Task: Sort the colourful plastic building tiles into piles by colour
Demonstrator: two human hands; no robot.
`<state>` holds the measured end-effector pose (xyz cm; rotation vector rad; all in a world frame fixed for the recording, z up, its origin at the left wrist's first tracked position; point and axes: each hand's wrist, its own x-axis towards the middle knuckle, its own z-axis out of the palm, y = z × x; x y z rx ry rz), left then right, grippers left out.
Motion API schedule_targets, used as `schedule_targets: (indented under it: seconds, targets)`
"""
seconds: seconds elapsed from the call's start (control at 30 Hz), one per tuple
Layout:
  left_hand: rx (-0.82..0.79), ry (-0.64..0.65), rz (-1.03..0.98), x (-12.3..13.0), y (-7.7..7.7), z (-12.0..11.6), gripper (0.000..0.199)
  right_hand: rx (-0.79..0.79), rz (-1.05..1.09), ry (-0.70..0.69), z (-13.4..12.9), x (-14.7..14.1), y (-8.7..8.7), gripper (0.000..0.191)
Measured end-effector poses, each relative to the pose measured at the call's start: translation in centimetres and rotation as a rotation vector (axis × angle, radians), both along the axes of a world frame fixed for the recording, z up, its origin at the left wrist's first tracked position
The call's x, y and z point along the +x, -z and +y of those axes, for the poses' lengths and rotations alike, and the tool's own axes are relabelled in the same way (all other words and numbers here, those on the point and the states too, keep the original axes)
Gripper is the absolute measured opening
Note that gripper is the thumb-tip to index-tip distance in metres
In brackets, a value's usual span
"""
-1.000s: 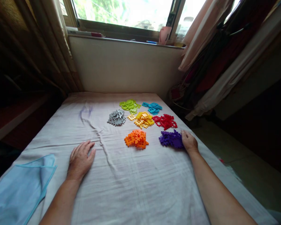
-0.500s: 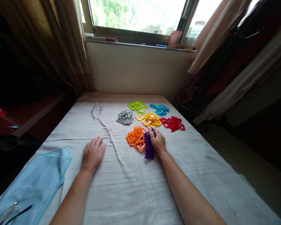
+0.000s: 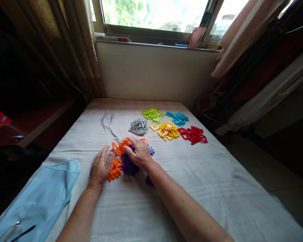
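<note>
On a pale cloth-covered surface (image 3: 192, 188), a person's left hand (image 3: 99, 168), fingers extended, and right hand (image 3: 139, 153), its grip impossible to tell, are close together mid-sheet, orange pieces (image 3: 115, 169) just beside the left thumb, purple pieces (image 3: 128, 164) partly beneath the right hand.

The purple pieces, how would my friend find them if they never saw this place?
Start at the window and look down to the pale cloth. On it, find the right hand, close to the left hand. The purple pieces lie partly hidden under the right hand, and their dark colour sets them apart from the bright orange pieces beside them.
</note>
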<state>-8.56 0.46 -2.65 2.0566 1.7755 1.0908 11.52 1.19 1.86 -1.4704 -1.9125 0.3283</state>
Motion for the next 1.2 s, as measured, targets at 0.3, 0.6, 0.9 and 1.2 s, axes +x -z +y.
schedule_targets:
  seconds: [0.3,0.6,0.9,1.2]
  targets:
    - [-0.095,0.132,0.234,0.3,0.6,-0.2,0.060,-0.041,-0.065,0.978,3.5,27.4,-0.6,0.050]
    - [-0.145,0.222,0.086,0.4,0.3,-0.5,0.068,-0.403,-0.042,0.804,6.4,30.7,2.4,0.054]
    - [-0.245,0.313,0.023,5.6,-6.8,10.5,0.083,-0.221,0.018,0.340,8.0,23.6,3.1,0.046]
    - [-0.322,0.401,0.376,14.0,-6.6,22.2,0.081,-0.097,0.072,0.561,14.9,30.1,0.6,0.049]
